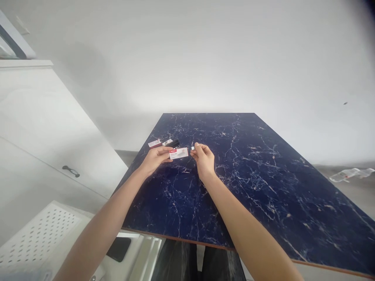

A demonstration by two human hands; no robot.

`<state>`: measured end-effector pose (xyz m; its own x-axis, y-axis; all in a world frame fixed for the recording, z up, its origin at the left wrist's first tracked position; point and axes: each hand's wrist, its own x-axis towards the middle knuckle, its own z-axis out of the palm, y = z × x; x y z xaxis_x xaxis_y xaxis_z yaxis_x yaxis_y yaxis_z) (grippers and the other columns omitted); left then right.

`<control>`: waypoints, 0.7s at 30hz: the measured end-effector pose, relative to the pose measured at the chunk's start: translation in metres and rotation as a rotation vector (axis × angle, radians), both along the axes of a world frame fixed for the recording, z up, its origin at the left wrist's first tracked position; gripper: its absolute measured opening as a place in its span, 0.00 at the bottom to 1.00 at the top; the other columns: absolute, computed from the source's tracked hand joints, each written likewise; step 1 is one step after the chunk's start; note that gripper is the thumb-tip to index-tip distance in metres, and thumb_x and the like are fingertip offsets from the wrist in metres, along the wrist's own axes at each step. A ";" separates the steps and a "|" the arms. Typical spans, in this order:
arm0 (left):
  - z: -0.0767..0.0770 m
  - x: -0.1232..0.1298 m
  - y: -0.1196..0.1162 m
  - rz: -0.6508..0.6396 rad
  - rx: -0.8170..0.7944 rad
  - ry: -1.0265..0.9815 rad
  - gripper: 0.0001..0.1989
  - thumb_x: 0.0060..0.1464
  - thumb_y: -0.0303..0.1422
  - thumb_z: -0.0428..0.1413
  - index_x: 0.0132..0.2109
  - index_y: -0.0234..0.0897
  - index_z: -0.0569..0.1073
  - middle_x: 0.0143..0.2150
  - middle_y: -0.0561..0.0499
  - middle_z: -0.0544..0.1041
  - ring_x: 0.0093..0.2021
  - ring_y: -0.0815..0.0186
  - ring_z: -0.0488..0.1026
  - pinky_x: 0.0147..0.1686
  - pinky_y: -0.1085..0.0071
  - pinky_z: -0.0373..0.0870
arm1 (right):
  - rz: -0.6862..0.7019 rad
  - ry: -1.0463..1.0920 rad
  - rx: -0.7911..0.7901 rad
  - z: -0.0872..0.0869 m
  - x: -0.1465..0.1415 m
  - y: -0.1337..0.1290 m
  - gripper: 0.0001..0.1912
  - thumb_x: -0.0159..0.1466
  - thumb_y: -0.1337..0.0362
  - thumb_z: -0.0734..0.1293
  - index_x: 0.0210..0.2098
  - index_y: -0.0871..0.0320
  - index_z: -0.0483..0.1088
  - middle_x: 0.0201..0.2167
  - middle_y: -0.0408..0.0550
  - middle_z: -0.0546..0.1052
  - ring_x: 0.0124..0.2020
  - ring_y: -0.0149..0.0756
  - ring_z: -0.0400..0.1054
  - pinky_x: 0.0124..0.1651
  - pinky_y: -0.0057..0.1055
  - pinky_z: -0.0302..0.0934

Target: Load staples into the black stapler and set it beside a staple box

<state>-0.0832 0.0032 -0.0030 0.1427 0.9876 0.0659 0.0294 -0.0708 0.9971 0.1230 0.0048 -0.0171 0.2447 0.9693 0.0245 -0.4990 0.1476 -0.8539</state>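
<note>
My left hand (155, 159) is closed on the left end of a small white and red box (178, 153), held over the blue marbled table (249, 187). Just off the box's right end, my right hand (204, 159) pinches a tiny white piece (192, 148); its kind is too small to make out. Behind my left hand lie a dark red and white box (154, 143) and a black item with a white label (168, 142). My fingers hide part of both.
A white cabinet (58, 117) with a dark handle (70, 171) stands to the left. Below it is a white perforated panel (41, 230). A black phone-like slab (119, 249) lies under the table's front edge. Clear plastic bottles (348, 174) lie beyond the right edge.
</note>
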 end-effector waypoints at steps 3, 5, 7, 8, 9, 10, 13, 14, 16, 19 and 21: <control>-0.002 0.002 0.002 0.079 0.004 0.002 0.19 0.46 0.41 0.70 0.44 0.34 0.81 0.43 0.42 0.84 0.44 0.54 0.81 0.45 0.55 0.82 | -0.010 -0.032 -0.004 0.000 0.002 0.001 0.18 0.56 0.50 0.75 0.34 0.56 0.71 0.29 0.42 0.76 0.30 0.32 0.72 0.40 0.33 0.71; -0.003 0.003 0.003 0.111 0.011 0.018 0.19 0.46 0.41 0.70 0.42 0.34 0.81 0.42 0.43 0.84 0.42 0.54 0.81 0.42 0.57 0.82 | 0.004 -0.059 0.021 0.001 0.002 0.001 0.18 0.56 0.49 0.74 0.34 0.56 0.71 0.29 0.42 0.76 0.30 0.33 0.72 0.40 0.34 0.71; -0.003 0.004 0.003 0.134 0.024 0.034 0.18 0.46 0.41 0.70 0.42 0.34 0.81 0.41 0.43 0.84 0.42 0.54 0.82 0.42 0.57 0.82 | 0.018 -0.113 0.074 0.002 0.001 0.000 0.18 0.57 0.48 0.73 0.35 0.56 0.72 0.29 0.43 0.77 0.31 0.34 0.72 0.42 0.35 0.71; -0.003 0.004 0.003 0.145 0.031 0.034 0.18 0.47 0.41 0.69 0.42 0.34 0.81 0.41 0.44 0.84 0.42 0.54 0.82 0.43 0.57 0.82 | 0.015 -0.159 0.103 0.003 0.000 -0.001 0.18 0.57 0.48 0.73 0.35 0.56 0.72 0.30 0.44 0.78 0.32 0.35 0.73 0.43 0.36 0.70; -0.003 0.005 0.003 0.155 0.037 0.027 0.18 0.47 0.41 0.69 0.42 0.34 0.81 0.41 0.44 0.84 0.42 0.54 0.81 0.43 0.57 0.82 | 0.002 -0.218 0.127 0.004 0.000 -0.002 0.18 0.58 0.47 0.73 0.35 0.56 0.73 0.31 0.45 0.78 0.33 0.35 0.73 0.43 0.36 0.70; -0.003 0.006 0.003 0.163 0.039 0.013 0.18 0.46 0.41 0.69 0.42 0.34 0.81 0.41 0.44 0.84 0.43 0.54 0.81 0.43 0.57 0.82 | -0.027 -0.290 0.137 0.004 -0.001 -0.003 0.18 0.59 0.47 0.72 0.35 0.56 0.74 0.32 0.45 0.78 0.33 0.36 0.72 0.43 0.36 0.69; -0.005 0.010 0.001 0.179 0.018 -0.046 0.18 0.46 0.39 0.69 0.42 0.34 0.81 0.42 0.44 0.84 0.44 0.54 0.81 0.42 0.58 0.82 | -0.175 -0.566 0.130 0.006 0.000 -0.008 0.17 0.61 0.47 0.70 0.35 0.55 0.75 0.33 0.46 0.78 0.32 0.36 0.70 0.41 0.35 0.66; -0.006 0.011 0.001 0.179 0.001 -0.068 0.18 0.45 0.39 0.70 0.42 0.34 0.81 0.42 0.44 0.83 0.44 0.54 0.81 0.42 0.59 0.82 | -0.227 -0.657 0.138 0.006 0.000 -0.009 0.17 0.62 0.47 0.70 0.35 0.55 0.75 0.33 0.47 0.78 0.32 0.36 0.69 0.41 0.35 0.65; -0.007 0.013 0.000 0.170 -0.038 -0.111 0.17 0.45 0.37 0.70 0.42 0.34 0.81 0.42 0.44 0.83 0.44 0.56 0.81 0.41 0.61 0.82 | -0.299 -0.794 0.175 0.007 0.002 -0.012 0.15 0.63 0.49 0.70 0.34 0.55 0.75 0.34 0.47 0.77 0.32 0.36 0.67 0.41 0.35 0.64; -0.008 0.015 -0.001 0.152 -0.083 -0.167 0.15 0.45 0.34 0.69 0.41 0.34 0.81 0.42 0.44 0.83 0.43 0.58 0.81 0.40 0.64 0.82 | -0.327 -0.866 0.189 0.010 0.005 -0.013 0.14 0.64 0.50 0.69 0.33 0.55 0.75 0.34 0.47 0.76 0.32 0.36 0.67 0.41 0.35 0.64; -0.008 0.017 -0.002 0.144 -0.087 -0.177 0.15 0.45 0.34 0.69 0.41 0.35 0.80 0.43 0.45 0.83 0.44 0.58 0.81 0.41 0.64 0.82 | -0.348 -0.885 0.174 0.013 0.008 -0.014 0.15 0.64 0.50 0.68 0.33 0.56 0.74 0.34 0.48 0.76 0.31 0.36 0.68 0.40 0.35 0.64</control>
